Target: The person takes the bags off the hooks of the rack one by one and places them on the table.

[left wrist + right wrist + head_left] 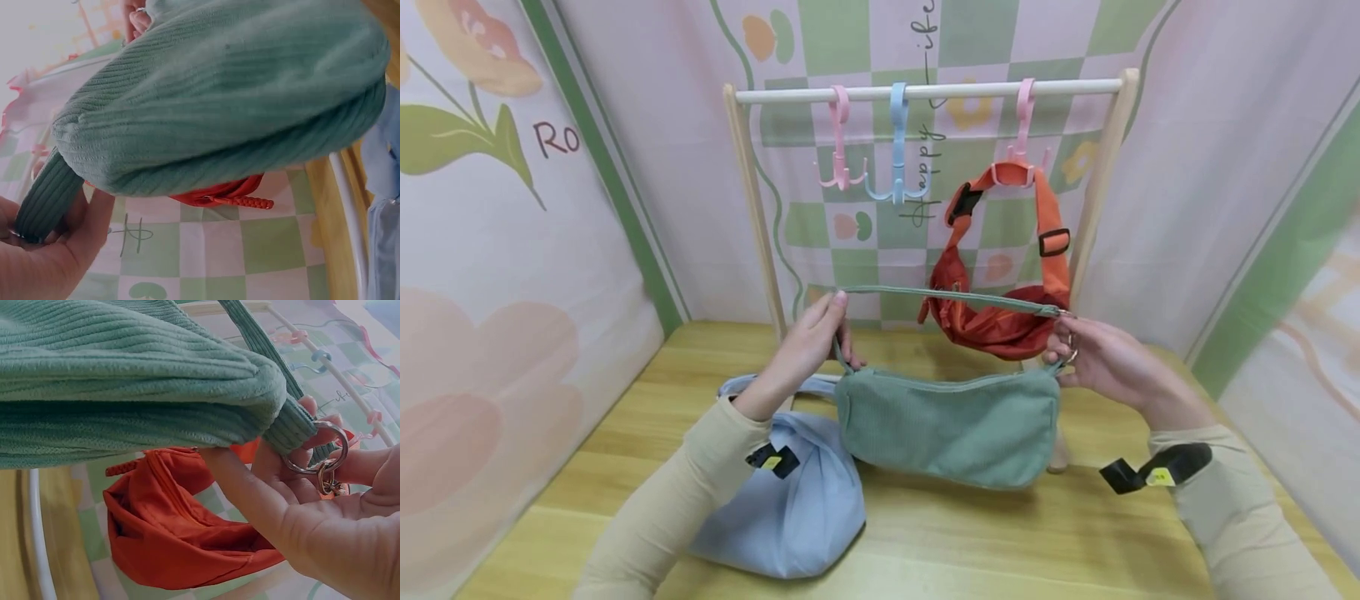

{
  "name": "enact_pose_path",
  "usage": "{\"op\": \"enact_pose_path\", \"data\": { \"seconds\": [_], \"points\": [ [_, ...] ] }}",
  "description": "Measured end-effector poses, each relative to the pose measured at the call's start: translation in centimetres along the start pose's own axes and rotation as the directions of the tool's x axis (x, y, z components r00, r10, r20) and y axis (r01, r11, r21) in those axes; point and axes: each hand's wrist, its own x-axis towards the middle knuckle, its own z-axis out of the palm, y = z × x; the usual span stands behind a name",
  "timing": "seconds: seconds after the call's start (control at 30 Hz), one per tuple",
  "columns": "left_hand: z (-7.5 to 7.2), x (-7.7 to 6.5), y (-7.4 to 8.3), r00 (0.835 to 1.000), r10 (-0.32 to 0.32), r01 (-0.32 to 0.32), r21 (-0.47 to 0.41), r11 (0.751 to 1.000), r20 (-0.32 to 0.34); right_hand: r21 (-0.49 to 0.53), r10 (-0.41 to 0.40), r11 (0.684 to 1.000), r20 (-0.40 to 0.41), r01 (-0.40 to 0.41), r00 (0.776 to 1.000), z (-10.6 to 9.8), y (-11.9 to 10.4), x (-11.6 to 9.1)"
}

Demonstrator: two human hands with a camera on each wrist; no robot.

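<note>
A green corduroy handbag [947,429] hangs above the table between both hands, its strap [947,295] stretched across the top. My left hand [808,342] grips the strap at its left end; in the left wrist view the strap passes between thumb and fingers. At the other end my right hand [1105,358] holds the strap near a metal ring [337,447], fingers curled about it. Left of the green bag, a light blue bag [797,508] lies on the table, partly behind my left forearm. An orange-red waist bag [992,321] hangs from a pink hook [1025,125] behind.
A rack with wooden posts [1108,175] and a white bar [962,89] stands at the back. Another pink hook [839,142] and a blue hook [898,150] hang from the bar. Patterned cloth [895,50] surrounds the wooden table [955,550].
</note>
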Motion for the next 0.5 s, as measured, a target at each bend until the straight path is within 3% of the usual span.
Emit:
{"op": "enact_pose_path", "data": {
  "seconds": [0.17, 0.5],
  "points": [
    [0.1, -0.2, -0.5, 0.997, -0.076, 0.076, 0.048, 0.996, -0.02, -0.002, 0.047, 0.999, 0.016, -0.047, 0.999, -0.1, 0.5, 0.1],
    [0.3, -0.6, -1.4, 0.987, -0.162, 0.163, 0.127, 0.978, -0.017, 0.003, 0.092, 0.996, 0.02, -0.093, 0.996, -0.4, 1.5, 0.0]
  ]
}}
